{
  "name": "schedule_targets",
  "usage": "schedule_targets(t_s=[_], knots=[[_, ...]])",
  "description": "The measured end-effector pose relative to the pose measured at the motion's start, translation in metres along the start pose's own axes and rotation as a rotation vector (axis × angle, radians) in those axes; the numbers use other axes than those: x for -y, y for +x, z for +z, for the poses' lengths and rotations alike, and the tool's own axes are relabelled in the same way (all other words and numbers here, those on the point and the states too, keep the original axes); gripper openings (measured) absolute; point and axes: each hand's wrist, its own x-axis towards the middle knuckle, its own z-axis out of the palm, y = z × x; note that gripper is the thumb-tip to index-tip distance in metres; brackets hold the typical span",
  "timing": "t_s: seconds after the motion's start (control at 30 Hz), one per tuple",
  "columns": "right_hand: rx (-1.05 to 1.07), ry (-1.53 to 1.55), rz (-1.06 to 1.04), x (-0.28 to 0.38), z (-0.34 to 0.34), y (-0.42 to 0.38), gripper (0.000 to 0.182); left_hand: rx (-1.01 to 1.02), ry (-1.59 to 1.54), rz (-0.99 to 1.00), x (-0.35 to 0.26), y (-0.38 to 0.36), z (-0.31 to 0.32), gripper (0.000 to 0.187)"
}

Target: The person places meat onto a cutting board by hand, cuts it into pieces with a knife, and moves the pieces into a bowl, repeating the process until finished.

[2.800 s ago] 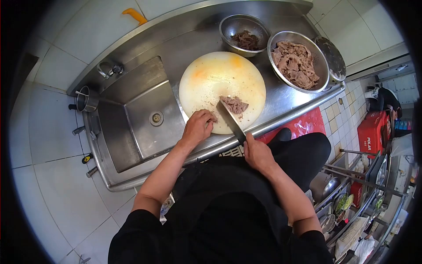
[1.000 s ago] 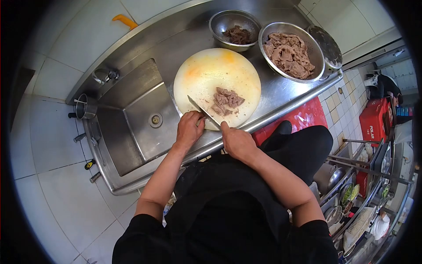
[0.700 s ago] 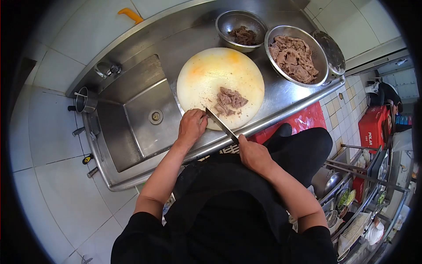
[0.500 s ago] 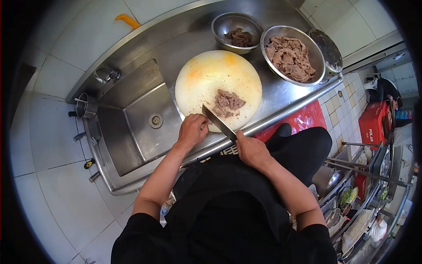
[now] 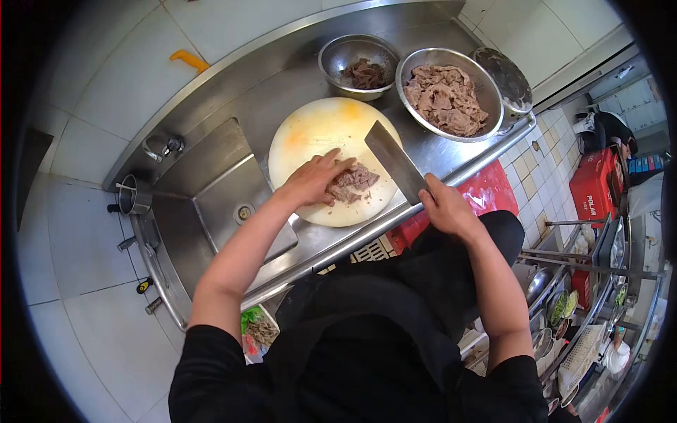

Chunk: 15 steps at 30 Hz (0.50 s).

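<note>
The left hand (image 5: 314,182) lay spread over the small pile of brown sliced meat (image 5: 352,183) near the front of the round, pale plastic cutting board (image 5: 310,134) on the steel table (image 5: 282,77). The right hand (image 5: 446,206) gripped a broad steel cleaver (image 5: 395,161), its blade raised above the board's right edge.

Steel counter (image 5: 437,151) (wet-looking), cutting board (image 5: 310,130), bowls (image 5: 356,53)

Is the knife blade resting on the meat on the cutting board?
No, the right hand holds the knife lifted beside the meat, which the left hand presses on the cutting board.
</note>
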Motion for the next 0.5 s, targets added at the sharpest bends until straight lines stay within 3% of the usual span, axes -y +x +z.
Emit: schedule_targets(t_s=[0.03, 0.17, 0.2, 0.23, 0.3, 0.33, 0.4, 0.5], knots=[[0.01, -0.007, -0.009, -0.006, -0.003, 0.006, 0.024, 0.137, 0.096, 0.07, -0.007, 0.012, -0.009, 0.121], [0.017, -0.075, -0.048, -0.029, -0.001, 0.024, 0.023, 0.354, 0.395, 0.179, -0.031, 0.049, -0.014, 0.13], [0.01, -0.071, -0.047, -0.032, 0.002, 0.026, 0.023, 0.366, 0.47, 0.243, -0.04, 0.051, -0.019, 0.115], [0.031, -0.061, 0.003, -0.036, 0.007, 0.027, 0.023, 0.372, 0.478, 0.245, -0.04, 0.056, -0.021, 0.115], [0.057, -0.027, 0.062, -0.037, 0.015, 0.028, 0.023, 0.412, 0.315, 0.248, -0.039, 0.062, -0.019, 0.089], [0.067, -0.032, 0.048, -0.037, 0.016, 0.027, 0.024, 0.439, 0.321, 0.255, -0.039, 0.062, -0.017, 0.089], [0.107, -0.062, 0.03, -0.036, 0.015, 0.027, 0.025, 0.361, 0.25, 0.316, -0.035, 0.061, -0.016, 0.06], [0.117, -0.057, 0.026, -0.038, 0.017, 0.031, 0.025, 0.315, 0.155, 0.224, -0.023, 0.064, -0.003, 0.059]])
